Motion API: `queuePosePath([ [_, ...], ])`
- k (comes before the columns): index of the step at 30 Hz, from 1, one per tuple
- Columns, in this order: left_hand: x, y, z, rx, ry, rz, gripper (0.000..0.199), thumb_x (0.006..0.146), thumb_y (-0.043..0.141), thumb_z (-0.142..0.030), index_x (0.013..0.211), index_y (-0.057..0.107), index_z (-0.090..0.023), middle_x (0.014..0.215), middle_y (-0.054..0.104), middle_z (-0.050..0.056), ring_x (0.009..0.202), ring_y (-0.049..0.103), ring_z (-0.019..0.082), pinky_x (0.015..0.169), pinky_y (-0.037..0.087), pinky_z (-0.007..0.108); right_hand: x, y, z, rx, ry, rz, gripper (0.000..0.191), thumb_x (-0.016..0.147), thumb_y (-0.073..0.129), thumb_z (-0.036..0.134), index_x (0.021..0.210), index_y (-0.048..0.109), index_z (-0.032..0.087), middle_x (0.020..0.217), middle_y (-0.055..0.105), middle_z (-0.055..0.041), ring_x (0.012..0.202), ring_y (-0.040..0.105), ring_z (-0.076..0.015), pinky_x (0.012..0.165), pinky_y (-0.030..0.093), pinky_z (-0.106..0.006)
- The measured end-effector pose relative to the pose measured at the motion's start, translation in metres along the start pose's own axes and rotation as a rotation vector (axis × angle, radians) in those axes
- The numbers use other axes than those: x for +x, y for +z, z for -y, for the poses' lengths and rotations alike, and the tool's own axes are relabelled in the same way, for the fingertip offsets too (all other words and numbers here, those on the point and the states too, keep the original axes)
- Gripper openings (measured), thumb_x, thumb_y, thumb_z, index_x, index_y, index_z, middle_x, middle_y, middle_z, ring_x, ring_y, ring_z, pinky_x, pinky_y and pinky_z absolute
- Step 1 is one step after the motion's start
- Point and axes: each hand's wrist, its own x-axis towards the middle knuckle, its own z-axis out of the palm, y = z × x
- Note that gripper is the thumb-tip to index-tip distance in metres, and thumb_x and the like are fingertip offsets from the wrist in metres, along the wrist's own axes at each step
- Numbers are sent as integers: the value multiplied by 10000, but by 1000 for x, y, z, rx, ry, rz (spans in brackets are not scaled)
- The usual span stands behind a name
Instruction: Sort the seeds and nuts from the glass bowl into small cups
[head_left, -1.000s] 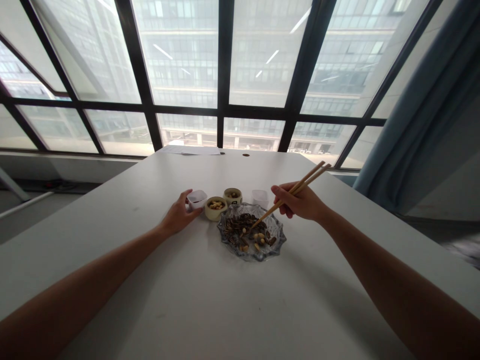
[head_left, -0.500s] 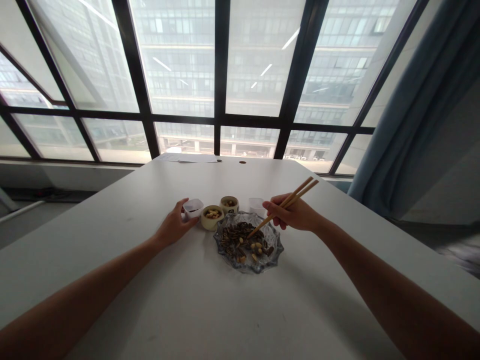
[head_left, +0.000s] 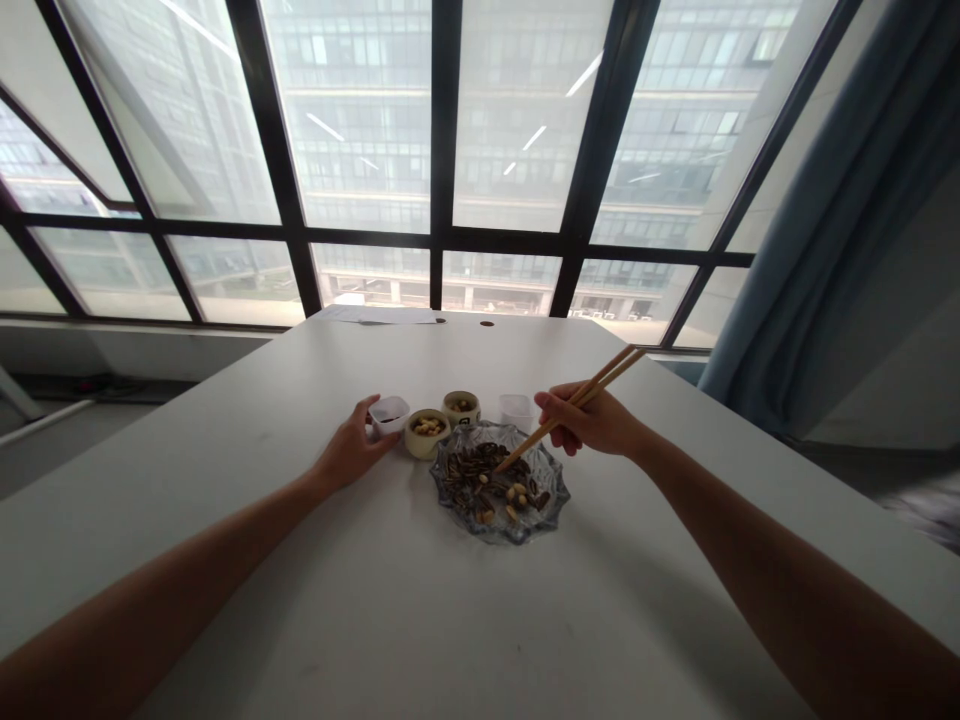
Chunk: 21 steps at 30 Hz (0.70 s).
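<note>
My left hand (head_left: 356, 441) grips a small white cup (head_left: 389, 415) with a little dark matter inside. Wooden chopsticks (head_left: 574, 406) are held in my right hand (head_left: 589, 418), their tips down among dark seeds (head_left: 476, 465) in a scalloped glass bowl (head_left: 556, 505). Several pale nuts (head_left: 517, 494) lie at the right and front of the bowl's inside. Behind the bowl, to its left, stand a cream cup holding nuts (head_left: 427, 434) and a second cream cup (head_left: 461, 408). A clear plastic cup (head_left: 516, 411) is next to my right hand's fingertips.
The white table (head_left: 420, 620) extends to the window. Papers (head_left: 375, 315) and a small brown disc (head_left: 487, 323) lie at its far edge. A blue curtain (head_left: 810, 230) hangs at the right.
The whole view has shifted very slightly. My right hand's fingers have shifted a little on the chopsticks, whose tips remain among the seeds. My left hand keeps its hold on the white cup.
</note>
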Motion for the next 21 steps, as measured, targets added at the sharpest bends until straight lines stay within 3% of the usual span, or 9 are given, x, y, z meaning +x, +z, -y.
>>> queuePosePath([
  [6,0,0,0,-10,5,-6,861,737,671,-569,1427,406,-128,1095,675,163,888,683,255,806,548,406,16,-9,-18,405,18,-233,597,609,752,738,600,598,162,375,529,16,269,412,-70,270,307,-191],
  [9,0,0,0,-11,7,-7,850,744,664,-568,1423,408,-124,1081,679,160,895,686,257,806,550,405,20,-9,-21,463,-11,-291,591,604,754,739,598,584,173,379,519,20,278,402,-74,278,311,-205],
  [11,0,0,-1,-6,9,-9,841,744,664,-564,1417,414,-124,1078,682,158,916,685,264,807,553,406,17,-9,-20,361,-69,-379,587,669,698,751,619,593,176,415,553,3,298,442,-92,296,346,-222],
  [14,0,1,-2,-7,32,-53,795,730,686,-514,1386,441,-138,1096,685,148,960,681,271,809,559,402,9,-12,-20,-35,-225,-476,556,812,595,708,648,619,178,478,617,-26,369,549,-125,373,430,-241],
  [17,0,1,-2,-33,78,-139,697,708,700,-408,1322,474,-167,1146,674,130,969,679,253,800,572,386,2,-17,-21,-421,-388,-435,548,907,515,638,612,611,187,466,618,-25,406,590,-132,439,456,-238],
  [21,1,2,0,-48,139,-207,608,671,682,-288,1240,491,-191,1193,652,114,1023,664,249,862,570,419,0,-19,-22,-576,-460,-422,544,953,463,587,607,603,191,475,630,-31,401,587,-131,443,442,-233],
])
